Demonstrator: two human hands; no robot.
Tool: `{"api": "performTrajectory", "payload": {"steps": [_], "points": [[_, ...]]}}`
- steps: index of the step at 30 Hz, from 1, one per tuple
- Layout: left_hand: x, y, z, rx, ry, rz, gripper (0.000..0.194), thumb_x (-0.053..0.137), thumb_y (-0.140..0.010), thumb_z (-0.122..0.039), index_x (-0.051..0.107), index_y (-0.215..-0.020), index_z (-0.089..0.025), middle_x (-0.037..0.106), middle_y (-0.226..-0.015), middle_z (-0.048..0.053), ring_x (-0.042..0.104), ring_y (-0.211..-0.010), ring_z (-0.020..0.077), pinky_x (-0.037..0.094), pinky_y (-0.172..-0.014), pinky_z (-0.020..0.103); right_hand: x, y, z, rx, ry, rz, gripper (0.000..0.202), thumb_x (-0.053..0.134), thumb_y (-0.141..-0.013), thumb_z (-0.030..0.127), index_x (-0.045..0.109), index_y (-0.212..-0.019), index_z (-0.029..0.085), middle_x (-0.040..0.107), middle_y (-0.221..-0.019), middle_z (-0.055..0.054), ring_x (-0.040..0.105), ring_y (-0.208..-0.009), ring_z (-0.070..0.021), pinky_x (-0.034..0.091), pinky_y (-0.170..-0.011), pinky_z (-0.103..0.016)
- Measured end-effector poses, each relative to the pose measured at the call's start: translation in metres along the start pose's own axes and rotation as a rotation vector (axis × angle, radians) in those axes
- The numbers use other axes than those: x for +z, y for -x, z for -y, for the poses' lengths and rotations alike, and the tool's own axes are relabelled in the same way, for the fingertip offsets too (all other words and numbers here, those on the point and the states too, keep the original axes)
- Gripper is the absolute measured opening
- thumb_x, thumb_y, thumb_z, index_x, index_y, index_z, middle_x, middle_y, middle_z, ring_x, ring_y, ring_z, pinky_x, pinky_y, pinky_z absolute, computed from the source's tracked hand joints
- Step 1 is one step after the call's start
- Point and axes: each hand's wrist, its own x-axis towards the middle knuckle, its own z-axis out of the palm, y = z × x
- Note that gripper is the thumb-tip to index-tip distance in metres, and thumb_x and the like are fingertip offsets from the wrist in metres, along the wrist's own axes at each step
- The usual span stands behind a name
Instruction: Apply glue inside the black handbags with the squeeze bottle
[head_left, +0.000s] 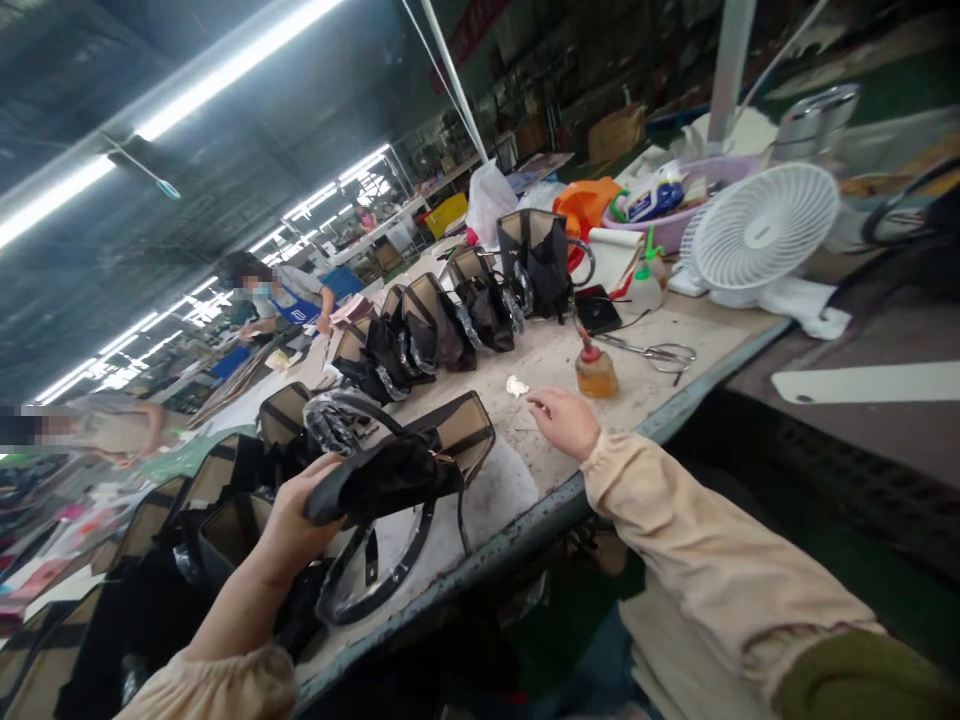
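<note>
My left hand [294, 512] is closed around the end of a black handbag [386, 478], tilted on its side above the table with its tan lining facing right. A plastic-wrapped handle [409, 565] of the bag hangs toward the table's edge. Over the tabletop, my right hand [566, 422] has thumb and fingers pinched together; whatever may be between them is too small to make out. Just beyond those fingertips lies a small shiny whitish pile [517, 386]. A bottle of amber liquid with a red top [596, 374] stands to the right of that hand.
Rows of black bags [435, 325] line the table [551, 455] behind and left. Scissors [667, 352], a dark flat case [598, 312], a green-tipped bottle [645, 290] and a white fan [761, 235] are at right. Co-workers [289, 295] stand across the table.
</note>
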Motion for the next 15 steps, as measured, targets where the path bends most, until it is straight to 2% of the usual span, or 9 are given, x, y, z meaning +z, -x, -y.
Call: {"api": "performTrajectory", "payload": {"steps": [2, 5, 7, 11, 15], "points": [[0.015, 0.011, 0.004, 0.104, -0.097, 0.156, 0.018, 0.059, -0.056, -0.011, 0.066, -0.067, -0.022, 0.062, -0.076, 0.003, 0.058, -0.061, 0.0169, 0.045, -0.055, 0.026, -0.006, -0.002, -0.001, 0.026, 0.000, 0.001, 0.023, 0.053, -0.087, 0.024, 0.071, -0.100, 0.018, 0.068, -0.099, -0.009, 0.062, -0.091, -0.0217, 0.047, -0.081, -0.031], [0.035, 0.031, 0.010, 0.116, -0.196, 0.250, 0.020, 0.057, -0.062, -0.013, 0.066, -0.078, -0.022, 0.064, -0.084, 0.004, 0.062, -0.068, 0.0180, 0.048, -0.061, 0.025, -0.013, -0.001, -0.004, 0.021, 0.007, -0.003, 0.023, 0.052, -0.088, 0.026, 0.072, -0.099, 0.020, 0.069, -0.099, -0.008, 0.062, -0.092, -0.0208, 0.046, -0.082, -0.030], [0.044, 0.042, 0.014, 0.112, -0.248, 0.267, 0.025, 0.058, -0.065, -0.014, 0.067, -0.087, -0.022, 0.066, -0.092, 0.006, 0.065, -0.077, 0.0206, 0.050, -0.068, 0.026, -0.017, 0.001, -0.006, 0.011, 0.023, -0.001, 0.022, 0.053, -0.087, 0.026, 0.072, -0.097, 0.020, 0.070, -0.096, -0.007, 0.063, -0.089, -0.0205, 0.046, -0.079, -0.029], [0.051, 0.055, 0.024, 0.103, -0.301, 0.157, 0.028, 0.057, -0.066, -0.014, 0.067, -0.091, -0.024, 0.067, -0.098, 0.007, 0.066, -0.086, 0.0227, 0.050, -0.076, 0.028, -0.022, 0.003, -0.010, -0.001, 0.063, 0.018, 0.023, 0.052, -0.087, 0.026, 0.073, -0.093, 0.020, 0.071, -0.092, -0.008, 0.063, -0.085, -0.0210, 0.046, -0.075, -0.030], [0.052, 0.064, 0.024, 0.053, -0.302, -0.001, 0.028, 0.059, -0.066, -0.014, 0.066, -0.091, -0.024, 0.066, -0.099, 0.008, 0.065, -0.089, 0.0242, 0.050, -0.080, 0.031, -0.016, 0.002, -0.008, -0.086, 0.090, 0.042, 0.028, 0.047, -0.087, 0.030, 0.073, -0.090, 0.019, 0.071, -0.089, -0.009, 0.064, -0.084, -0.0223, 0.048, -0.074, -0.032]]}}
